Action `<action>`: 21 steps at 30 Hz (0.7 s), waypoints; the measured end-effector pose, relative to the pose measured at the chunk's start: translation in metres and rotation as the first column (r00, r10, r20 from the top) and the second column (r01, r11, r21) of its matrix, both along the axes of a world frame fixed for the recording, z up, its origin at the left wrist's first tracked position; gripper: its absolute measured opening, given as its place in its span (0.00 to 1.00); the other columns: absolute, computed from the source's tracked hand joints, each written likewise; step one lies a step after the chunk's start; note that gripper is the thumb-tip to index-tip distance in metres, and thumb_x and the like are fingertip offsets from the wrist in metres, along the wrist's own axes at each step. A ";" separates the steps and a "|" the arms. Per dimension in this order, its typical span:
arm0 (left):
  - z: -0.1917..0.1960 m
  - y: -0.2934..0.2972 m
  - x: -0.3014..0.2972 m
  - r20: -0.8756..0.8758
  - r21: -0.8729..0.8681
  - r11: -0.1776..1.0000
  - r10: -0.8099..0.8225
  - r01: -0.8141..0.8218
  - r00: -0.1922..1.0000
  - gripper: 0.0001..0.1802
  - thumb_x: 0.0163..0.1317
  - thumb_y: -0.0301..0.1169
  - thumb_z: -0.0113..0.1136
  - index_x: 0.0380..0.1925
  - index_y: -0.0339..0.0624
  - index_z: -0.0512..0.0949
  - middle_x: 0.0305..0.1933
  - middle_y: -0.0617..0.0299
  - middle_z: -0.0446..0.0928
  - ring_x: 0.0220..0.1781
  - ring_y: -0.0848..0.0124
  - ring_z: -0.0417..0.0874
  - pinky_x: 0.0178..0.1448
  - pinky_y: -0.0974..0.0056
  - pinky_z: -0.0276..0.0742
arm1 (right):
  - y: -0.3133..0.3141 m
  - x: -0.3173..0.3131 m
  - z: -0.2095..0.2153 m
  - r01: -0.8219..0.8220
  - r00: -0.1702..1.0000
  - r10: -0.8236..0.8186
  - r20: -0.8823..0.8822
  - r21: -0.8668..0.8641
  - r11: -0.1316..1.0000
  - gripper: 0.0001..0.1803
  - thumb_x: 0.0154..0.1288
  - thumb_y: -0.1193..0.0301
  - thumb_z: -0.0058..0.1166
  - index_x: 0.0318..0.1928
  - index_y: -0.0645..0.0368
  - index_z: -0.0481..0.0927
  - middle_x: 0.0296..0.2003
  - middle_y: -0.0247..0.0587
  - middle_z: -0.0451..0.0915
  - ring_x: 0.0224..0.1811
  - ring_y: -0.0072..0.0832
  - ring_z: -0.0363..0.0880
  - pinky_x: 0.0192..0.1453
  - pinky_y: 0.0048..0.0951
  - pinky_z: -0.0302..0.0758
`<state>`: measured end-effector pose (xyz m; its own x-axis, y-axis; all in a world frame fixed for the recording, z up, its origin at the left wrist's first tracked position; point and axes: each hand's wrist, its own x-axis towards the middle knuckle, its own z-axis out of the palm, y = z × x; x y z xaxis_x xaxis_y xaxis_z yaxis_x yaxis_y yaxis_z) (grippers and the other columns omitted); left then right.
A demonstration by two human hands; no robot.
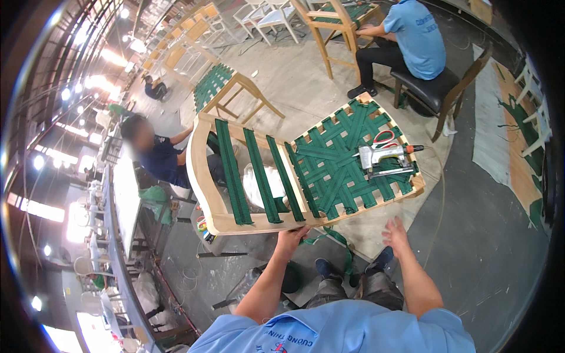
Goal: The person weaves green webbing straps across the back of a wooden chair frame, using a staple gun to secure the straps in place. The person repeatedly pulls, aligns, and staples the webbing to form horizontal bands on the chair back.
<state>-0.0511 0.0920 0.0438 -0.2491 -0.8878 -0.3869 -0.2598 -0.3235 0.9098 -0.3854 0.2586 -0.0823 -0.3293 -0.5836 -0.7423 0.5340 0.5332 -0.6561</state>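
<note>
A pale wooden chair frame lies before me, its seat woven with green webbing and its back crossed by three green straps. My left hand is closed at the frame's near edge, where back and seat meet; its fingertips are partly hidden. Beside that hand, a loose green strap hangs toward the floor. A pneumatic staple gun with an orange hose fitting rests on the woven seat, next to red-handled scissors. Just short of the seat, my right hand is held in the air, fingers spread and holding nothing.
A person in dark clothes sits at the left beyond the chair back. At the far right, another in a blue shirt sits on a black-seated chair. Another webbed chair stands ahead. An air hose trails across the floor.
</note>
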 end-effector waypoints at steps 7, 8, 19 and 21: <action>-0.047 0.002 0.001 -0.097 -0.038 0.999 -0.036 0.032 0.995 0.08 0.68 0.22 0.69 0.46 0.37 0.83 0.41 0.62 0.84 0.40 0.70 0.84 0.45 0.61 0.82 | -0.067 0.006 -0.037 0.241 0.969 -0.247 0.000 -0.227 0.944 0.46 0.78 0.34 0.46 0.80 0.52 0.55 0.71 0.47 0.72 0.64 0.40 0.78 0.62 0.45 0.75; -0.053 0.001 0.006 -0.111 -0.052 0.998 -0.030 0.024 0.993 0.08 0.68 0.22 0.68 0.46 0.37 0.83 0.41 0.62 0.84 0.40 0.70 0.84 0.45 0.61 0.82 | -0.069 0.011 -0.042 0.229 0.973 -0.225 0.045 -0.248 0.941 0.43 0.79 0.34 0.45 0.78 0.51 0.58 0.68 0.45 0.75 0.63 0.38 0.79 0.61 0.44 0.75; -0.120 0.006 0.019 -0.380 -0.213 0.977 -0.082 -0.001 0.921 0.10 0.71 0.29 0.71 0.46 0.35 0.84 0.41 0.59 0.86 0.41 0.70 0.86 0.45 0.63 0.84 | -0.082 0.022 -0.090 0.396 0.918 -0.275 0.285 -0.654 0.644 0.37 0.83 0.39 0.42 0.74 0.57 0.69 0.62 0.39 0.79 0.64 0.32 0.79 0.74 0.43 0.71; -0.126 0.007 0.023 -0.386 -0.274 0.962 -0.101 -0.009 0.917 0.08 0.72 0.29 0.69 0.45 0.35 0.84 0.39 0.59 0.86 0.39 0.71 0.86 0.44 0.64 0.83 | -0.084 0.024 -0.091 0.403 0.915 -0.265 0.304 -0.683 0.609 0.36 0.83 0.42 0.45 0.73 0.58 0.69 0.63 0.41 0.78 0.64 0.31 0.79 0.73 0.39 0.73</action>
<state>-0.0278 0.0993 -0.0825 -0.3745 -0.9272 -0.0013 0.1281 -0.0532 0.9903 -0.3615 0.1741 -0.1730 -0.5337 -0.8230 -0.1944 0.7062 -0.3072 -0.6379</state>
